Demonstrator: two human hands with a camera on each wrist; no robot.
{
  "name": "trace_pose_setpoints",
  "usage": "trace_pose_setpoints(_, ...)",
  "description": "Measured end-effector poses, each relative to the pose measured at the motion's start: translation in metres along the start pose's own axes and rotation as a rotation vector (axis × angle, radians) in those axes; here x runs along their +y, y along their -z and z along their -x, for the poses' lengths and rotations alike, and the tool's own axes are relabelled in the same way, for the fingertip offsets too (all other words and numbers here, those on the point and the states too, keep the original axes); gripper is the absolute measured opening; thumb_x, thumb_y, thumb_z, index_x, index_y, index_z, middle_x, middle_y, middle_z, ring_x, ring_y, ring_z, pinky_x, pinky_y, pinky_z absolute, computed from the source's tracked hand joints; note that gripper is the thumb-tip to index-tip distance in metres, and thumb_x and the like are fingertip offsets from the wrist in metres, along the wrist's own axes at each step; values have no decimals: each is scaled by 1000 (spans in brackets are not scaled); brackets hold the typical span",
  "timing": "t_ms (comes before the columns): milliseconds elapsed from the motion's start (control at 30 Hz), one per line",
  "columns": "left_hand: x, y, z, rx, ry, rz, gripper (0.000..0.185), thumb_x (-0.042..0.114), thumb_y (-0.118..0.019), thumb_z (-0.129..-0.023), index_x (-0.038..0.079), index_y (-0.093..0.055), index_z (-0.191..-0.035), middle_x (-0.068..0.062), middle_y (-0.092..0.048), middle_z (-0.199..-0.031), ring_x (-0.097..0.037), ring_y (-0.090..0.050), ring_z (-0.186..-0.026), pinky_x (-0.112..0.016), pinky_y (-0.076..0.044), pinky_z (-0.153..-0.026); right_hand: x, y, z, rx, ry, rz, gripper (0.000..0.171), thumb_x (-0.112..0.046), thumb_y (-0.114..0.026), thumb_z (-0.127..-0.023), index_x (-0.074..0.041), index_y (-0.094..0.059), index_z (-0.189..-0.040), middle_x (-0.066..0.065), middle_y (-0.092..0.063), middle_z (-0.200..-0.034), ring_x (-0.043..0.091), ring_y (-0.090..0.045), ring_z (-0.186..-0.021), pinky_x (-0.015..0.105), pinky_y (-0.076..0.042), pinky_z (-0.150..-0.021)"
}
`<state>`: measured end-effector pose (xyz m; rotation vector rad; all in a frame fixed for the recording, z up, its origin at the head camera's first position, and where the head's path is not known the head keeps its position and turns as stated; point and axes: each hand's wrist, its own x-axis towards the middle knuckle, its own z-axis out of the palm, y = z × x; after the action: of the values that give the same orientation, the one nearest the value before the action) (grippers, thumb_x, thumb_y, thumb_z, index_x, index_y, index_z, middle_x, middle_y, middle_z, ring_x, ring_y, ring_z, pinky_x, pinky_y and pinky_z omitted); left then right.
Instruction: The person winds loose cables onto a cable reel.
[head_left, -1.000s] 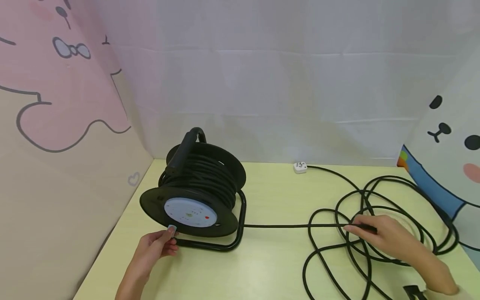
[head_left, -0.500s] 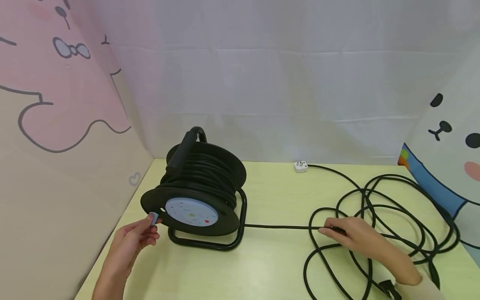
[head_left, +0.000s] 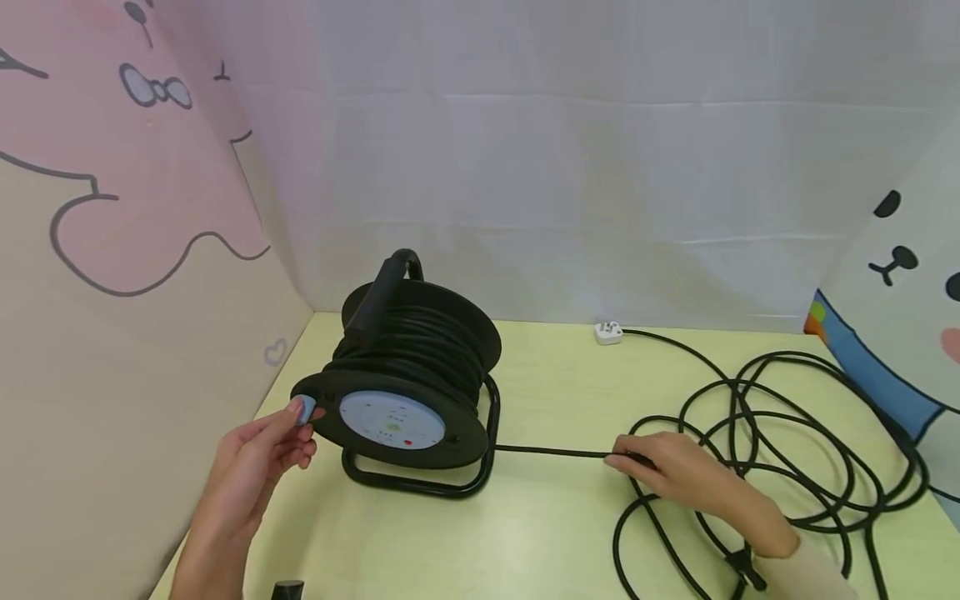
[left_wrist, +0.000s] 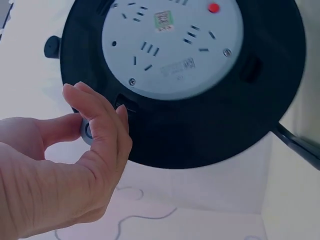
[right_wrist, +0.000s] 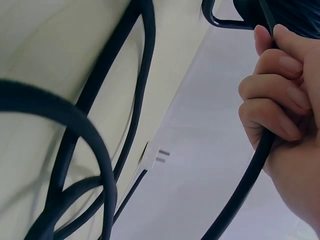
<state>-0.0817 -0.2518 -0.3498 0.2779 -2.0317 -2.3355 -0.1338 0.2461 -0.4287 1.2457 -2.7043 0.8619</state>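
Observation:
A black cable reel (head_left: 408, 346) stands on the table at the left, its pale round socket plate (head_left: 392, 419) facing forward. My left hand (head_left: 251, 467) pinches a small blue-grey knob (head_left: 305, 409) at the left edge of the reel's front flange. In the left wrist view, thumb and fingers close round that knob (left_wrist: 87, 131), partly hiding it. Black cable (head_left: 551, 451) runs from the reel to my right hand (head_left: 678, 471), which grips it above the table. The right wrist view has curled fingers wrapped round the cable (right_wrist: 245, 182), which trails out below the fist.
Loose loops of cable (head_left: 795, 421) spread over the right side of the table. A white plug (head_left: 608, 333) lies at the back edge. Behind stands a white cloth wall (head_left: 562, 183), with printed cartoon panels on both sides. The reel has a tubular black frame (head_left: 420, 486).
My left hand and the knob have gone left and up round the flange, so the reel has turned. My right hand has come left along the table towards the reel, still gripping cable.

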Motion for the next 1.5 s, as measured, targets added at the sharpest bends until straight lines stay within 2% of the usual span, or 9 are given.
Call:
trace_pose_setpoints(133, 9, -14, 4, 40, -21, -7, 24, 19, -63, -105, 7, -80, -93, -3, -67, -76, -13, -65, -61, -21, -56, -57, -2, -6, -8, -15, 27, 3, 16, -15, -64, -103, -25, -63, -90, -26, -33, -66, -11, -27, -55, 12, -32, -50)
trace_pose_setpoints(300, 18, -33, 10, 100, -26, -27, 25, 24, -67, -102, 5, -80, -92, -4, -64, -72, -14, -63, -59, -22, -56, -56, -5, -12, -13, -40, 0, -17, 12, -17, -63, -104, -21, -66, -93, -26, -38, -67, -10, -30, -56, 14, -34, -51)
trace_pose_setpoints(467, 26, -47, 15, 115, -58, -49, 26, 25, -69, -101, 1, -79, -94, -5, -63, -72, -15, -63, -58, -23, -55, -54, -10, -13, -18, -24, -9, -9, 11, -19, -63, -104, -20, -68, -94, -26, -43, -68, -9, -33, -56, 14, -36, -50)
trace_pose_setpoints(700, 31, -68, 21, 54, -93, -67, 33, 25, -66, -103, -7, -75, -99, -6, -62, -71, -16, -62, -58, -24, -55, -52, -15, -17, -25, 13, 9, -3, 10, -18, -67, -101, -20, -69, -92, -24, -48, -69, -10, -34, -57, 14, -34, -49)
trace_pose_setpoints(867, 30, -81, 22, -6, -88, -58, 38, 24, -63, -104, -13, -71, -104, -6, -62, -71, -15, -62, -58, -23, -54, -52, -20, -19, -31, 14, 30, -24, 8, -17, -67, -102, -20, -70, -96, -22, -56, -74, -9, -38, -59, 14, -37, -50)
trace_pose_setpoints(1000, 28, -90, 24, -29, -73, -57, 40, 24, -62, -105, -15, -69, -107, -5, -62, -71, -15, -61, -59, -23, -54, -53, -23, -21, -37, 25, 50, -21, 8, -18, -66, -102, -20, -72, -97, -19, -62, -79, -9, -41, -61, 14, -39, -52)
trace_pose_setpoints(1267, 16, -112, 29, -51, -95, -121, 31, 20, -66, -103, -11, -72, -106, -14, -64, -75, -17, -63, -60, -25, -57, -54, -30, -25, -47, 66, 26, 32, 5, -18, -70, -99, -16, -74, -101, -10, -73, -90, -8, -52, -67, 16, -45, -55)
trace_pose_setpoints(1400, 7, -122, 31, -85, -107, -90, 26, 13, -66, -102, -11, -72, -107, -12, -64, -74, -16, -63, -59, -24, -57, -54, -37, -30, -56, 72, 60, 81, 5, -17, -72, -98, -13, -75, -101, -8, -74, -90, -7, -56, -70, 17, -49, -57)
trace_pose_setpoints(1500, 1, -127, 33, -107, -115, -67, 24, 11, -66, -102, -13, -71, -107, -11, -64, -73, -15, -63, -58, -23, -57, -53, -40, -34, -64, 90, 97, 129, 6, -18, -73, -97, -12, -74, -97, -9, -72, -87, -7, -54, -67, 14, -47, -55)
